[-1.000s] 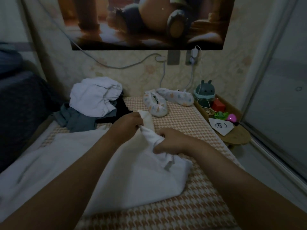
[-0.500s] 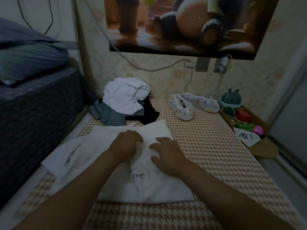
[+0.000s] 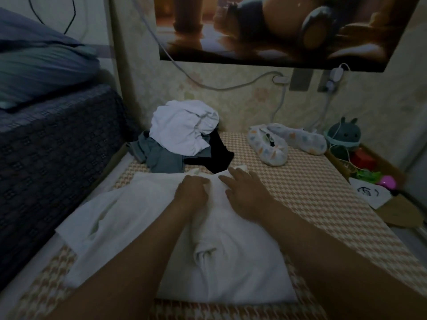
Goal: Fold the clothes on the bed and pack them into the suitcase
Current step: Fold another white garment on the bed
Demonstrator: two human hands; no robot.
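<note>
One white garment (image 3: 231, 262) lies half folded on the checked bed cover (image 3: 312, 192), with a person's two hands near its far edge. The left hand (image 3: 191, 190) curls its fingers into a pinch of the cloth, and the right hand (image 3: 245, 195) lies flat just beside it, fingers spread, pressing down. Beyond them is one pile of three clothes, a white shirt (image 3: 182, 128) over a grey piece (image 3: 161, 155) and a black piece (image 3: 219, 153), with two patterned slippers (image 3: 270, 148) to its right by the wall. The garment's left side nears the bed's left edge, and bare cover lies open on the right.
</note>
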